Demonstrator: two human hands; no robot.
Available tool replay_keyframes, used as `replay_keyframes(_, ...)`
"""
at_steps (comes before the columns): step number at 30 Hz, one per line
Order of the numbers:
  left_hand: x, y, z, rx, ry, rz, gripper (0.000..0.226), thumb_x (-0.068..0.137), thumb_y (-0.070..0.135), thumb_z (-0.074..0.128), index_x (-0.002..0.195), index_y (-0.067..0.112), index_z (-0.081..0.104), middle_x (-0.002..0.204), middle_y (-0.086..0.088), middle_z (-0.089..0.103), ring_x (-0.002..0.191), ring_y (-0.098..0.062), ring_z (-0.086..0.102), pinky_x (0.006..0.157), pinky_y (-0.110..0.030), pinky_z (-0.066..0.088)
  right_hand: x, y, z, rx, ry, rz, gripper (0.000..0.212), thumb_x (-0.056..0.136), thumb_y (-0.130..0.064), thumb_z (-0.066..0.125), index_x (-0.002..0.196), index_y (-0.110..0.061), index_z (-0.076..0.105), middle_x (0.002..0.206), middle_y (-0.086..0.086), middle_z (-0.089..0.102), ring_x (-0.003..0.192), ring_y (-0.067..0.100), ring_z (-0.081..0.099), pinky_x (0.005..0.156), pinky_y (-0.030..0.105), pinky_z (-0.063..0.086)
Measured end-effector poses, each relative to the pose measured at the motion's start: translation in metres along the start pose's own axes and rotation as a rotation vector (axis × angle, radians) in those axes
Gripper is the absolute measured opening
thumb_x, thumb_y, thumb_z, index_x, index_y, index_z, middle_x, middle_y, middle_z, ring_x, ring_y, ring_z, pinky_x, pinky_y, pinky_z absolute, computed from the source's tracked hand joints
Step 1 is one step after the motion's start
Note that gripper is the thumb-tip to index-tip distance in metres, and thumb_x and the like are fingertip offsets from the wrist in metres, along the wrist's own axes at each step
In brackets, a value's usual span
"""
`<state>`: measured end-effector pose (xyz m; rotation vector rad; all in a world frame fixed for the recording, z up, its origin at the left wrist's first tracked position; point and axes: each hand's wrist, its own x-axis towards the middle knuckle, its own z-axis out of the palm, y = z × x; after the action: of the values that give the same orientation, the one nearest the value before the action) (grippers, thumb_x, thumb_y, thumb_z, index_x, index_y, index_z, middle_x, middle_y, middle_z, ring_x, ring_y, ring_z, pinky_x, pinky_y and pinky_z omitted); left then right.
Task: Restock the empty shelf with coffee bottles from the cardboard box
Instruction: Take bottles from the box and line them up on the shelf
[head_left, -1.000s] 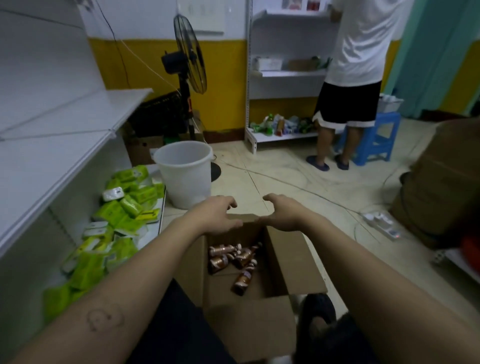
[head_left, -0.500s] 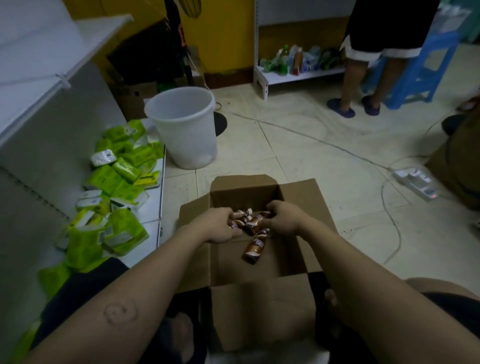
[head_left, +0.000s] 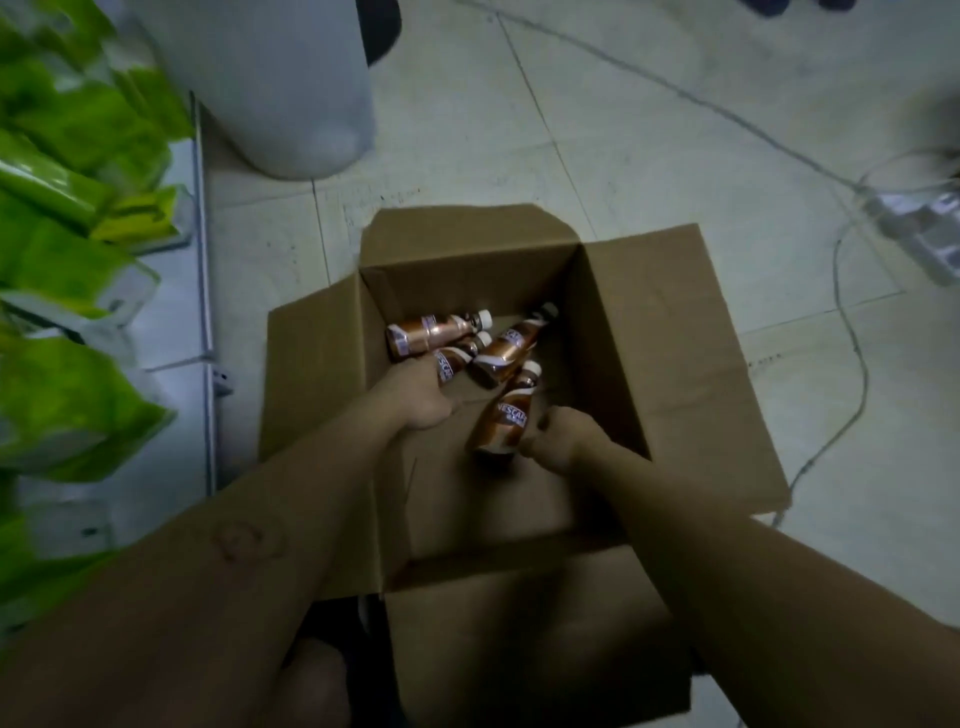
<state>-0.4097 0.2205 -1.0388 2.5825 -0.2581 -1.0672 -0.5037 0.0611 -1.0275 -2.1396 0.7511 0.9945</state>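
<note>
Four coffee bottles (head_left: 470, 358) left at centre frame, lying loose on their sides on the floor of the open cardboard box (head_left: 670, 343), caps toward the upper right. Nearest bottle (head_left: 506, 415) just left of the right hand (head_left: 563, 439), fingers curled against its lower end, apparently closing on it though not yet clearly gripped. Left hand (head_left: 415, 397) just below the middle bottles, fingertips touching one half-hidden beneath them, fingers bunched; whether actually pinching it cannot be told through the blur. Judged early in this round of picking: nothing lifted clear, all four visible bottles still to go to the shelf, and the empty shelf itself out of view. Further out, green packets (head_left: 67, 249) along the left edge, a white bucket (head_left: 270, 88) at upper left.
</note>
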Motion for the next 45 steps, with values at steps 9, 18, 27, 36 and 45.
replay_keyframes(9, 0.067, -0.031, 0.043, 0.008, 0.02, -0.155, 0.097, 0.084, 0.041, 0.064, 0.154, 0.017, 0.001, 0.162, -0.007, -0.008, 0.148, -0.027, -0.006, 0.119, -0.042, 0.01, 0.073, 0.006, 0.06, -0.351, 0.036, -0.201, 0.064, 0.093, -0.038, 0.053, 0.15, -0.037, 0.025, 0.164, 0.0, -0.001, 0.144, 0.034, 0.022, 0.112, 0.052, 0.032)
replay_keyframes(18, 0.082, -0.019, 0.068, 0.052, 0.233, -0.239, 0.067, 0.078, 0.038, 0.068, 0.135, 0.013, 0.043, 0.145, -0.017, 0.03, 0.13, -0.034, 0.031, 0.103, -0.044, 0.035, 0.083, 0.04, 0.068, 0.182, 0.329, 0.022, 0.053, 0.088, -0.04, 0.063, 0.136, -0.029, 0.045, 0.13, 0.001, 0.056, 0.113, 0.019, 0.059, 0.093, 0.039, 0.052)
replay_keyframes(27, 0.078, -0.041, 0.107, -0.295, 0.157, -0.289, 0.076, 0.077, 0.028, 0.075, 0.142, 0.016, 0.037, 0.137, -0.012, 0.048, 0.125, -0.034, 0.047, 0.102, -0.047, 0.042, 0.108, 0.031, 0.08, 0.566, 0.123, 0.135, 0.062, 0.076, -0.035, 0.079, 0.129, -0.015, 0.054, 0.125, 0.007, 0.064, 0.109, 0.024, 0.063, 0.095, 0.043, 0.053)
replay_keyframes(36, 0.047, -0.032, 0.122, -0.417, -0.193, -0.394, 0.103, 0.064, 0.028, 0.086, 0.147, 0.017, 0.026, 0.133, -0.009, 0.051, 0.118, -0.031, 0.052, 0.099, -0.044, 0.043, 0.086, 0.05, 0.07, 0.517, -0.02, 0.198, 0.051, 0.085, -0.028, 0.07, 0.131, -0.019, 0.05, 0.113, 0.001, 0.061, 0.092, 0.017, 0.061, 0.073, 0.029, 0.052)
replay_keyframes(45, 0.008, -0.034, 0.172, -0.325, -0.262, -0.382, 0.106, 0.058, 0.042, 0.084, 0.146, 0.016, 0.029, 0.142, -0.01, 0.041, 0.125, -0.03, 0.045, 0.101, -0.046, 0.041, 0.087, 0.061, 0.086, 0.095, -0.048, 0.271, 0.049, 0.074, -0.032, 0.079, 0.116, -0.016, 0.057, 0.107, 0.003, 0.064, 0.097, 0.018, 0.063, 0.089, 0.034, 0.052)
